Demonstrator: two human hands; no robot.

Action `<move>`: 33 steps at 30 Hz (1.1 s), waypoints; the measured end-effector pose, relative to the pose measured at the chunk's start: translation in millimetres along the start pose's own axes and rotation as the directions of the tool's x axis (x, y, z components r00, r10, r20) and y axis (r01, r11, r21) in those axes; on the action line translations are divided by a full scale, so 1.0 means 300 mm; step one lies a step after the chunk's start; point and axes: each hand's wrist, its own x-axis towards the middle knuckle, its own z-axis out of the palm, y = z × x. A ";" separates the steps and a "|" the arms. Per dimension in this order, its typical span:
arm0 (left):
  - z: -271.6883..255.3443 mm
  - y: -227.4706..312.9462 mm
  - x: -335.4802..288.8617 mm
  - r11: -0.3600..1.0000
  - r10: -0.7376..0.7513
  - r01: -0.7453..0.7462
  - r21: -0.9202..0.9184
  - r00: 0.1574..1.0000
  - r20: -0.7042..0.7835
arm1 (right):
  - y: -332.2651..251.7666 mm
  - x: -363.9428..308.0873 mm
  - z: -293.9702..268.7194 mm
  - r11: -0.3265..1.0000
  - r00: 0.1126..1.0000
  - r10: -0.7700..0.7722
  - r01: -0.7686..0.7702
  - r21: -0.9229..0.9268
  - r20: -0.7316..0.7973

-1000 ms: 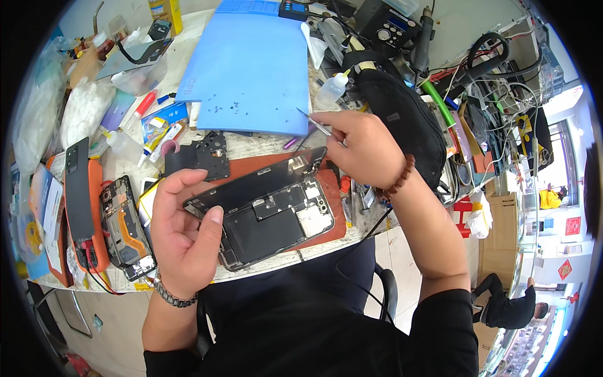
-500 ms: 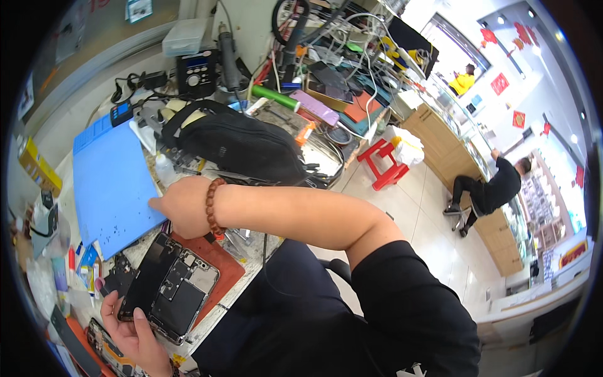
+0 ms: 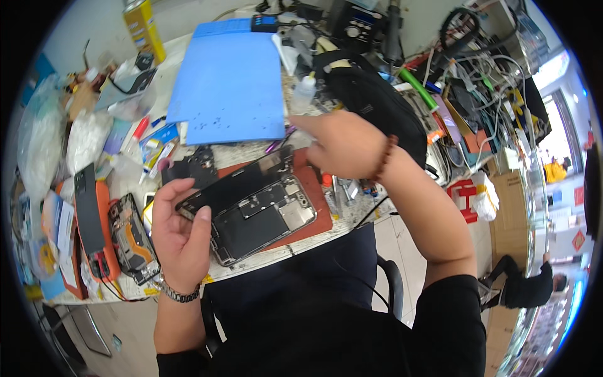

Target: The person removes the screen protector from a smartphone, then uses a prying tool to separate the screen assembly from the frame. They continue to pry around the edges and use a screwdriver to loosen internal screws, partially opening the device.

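Holding the tilted screen point(image 3: 235, 182) in the left grip point(image 3: 183, 234), thumb laid over its near-left end, with the lower fingers hidden behind thumb and palm. Can see the opened phone point(image 3: 251, 229) just right of that grip, lying on a brown pad point(image 3: 320, 217), with its left end partly covered by thumb and screen. Cannot make out any link between phone and screen along the shadowed far edge. Hovering with the right grip point(image 3: 348, 146) past the phone's far right corner, forefinger pointed at the edge of a blue mat point(image 3: 229, 81). Cannot tell the right grip wide from narrow, nor loaded from bare, because of the blur over its fingertips and its downturned palm. Can find black sheets point(image 3: 195, 168) on the counter point(image 3: 242, 152) just beyond the left grip, partly cut off by the screen and too dark to sort apart. Left of that grip, can see a second phone point(image 3: 133, 239), opened, beside an orange device point(image 3: 108, 242) mostly hidden under a dark slab point(image 3: 90, 207). Cannot identify the tiny specks point(image 3: 218, 117) on the mat, left of the right grip. Beyond that grip, can see a bottle point(image 3: 304, 91) and a black bag point(image 3: 377, 100), the latter partly covered by the wrist.
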 end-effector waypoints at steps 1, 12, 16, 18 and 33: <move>0.008 0.005 0.002 1.000 0.025 -0.025 0.002 1.000 0.007 | 0.003 -0.015 -0.010 0.997 0.996 -0.051 0.055 0.051 -0.077; 0.014 0.005 0.007 0.999 0.048 -0.048 -0.017 0.999 0.017 | -0.181 -0.251 -0.137 0.790 0.702 0.277 0.222 0.572 -0.656; 0.012 0.008 0.011 0.998 0.068 -0.068 -0.020 0.997 0.032 | -0.234 -0.225 -0.017 0.777 0.836 0.055 0.308 0.549 -0.547; 0.015 0.006 0.013 0.998 0.068 -0.067 -0.013 0.998 0.019 | -0.249 -0.203 0.032 0.828 0.886 -0.002 0.262 0.497 -0.464; 0.004 -0.017 0.017 0.979 0.167 -0.168 0.112 0.986 0.020 | -0.274 -0.129 0.082 0.873 0.934 -0.067 0.226 0.432 -0.351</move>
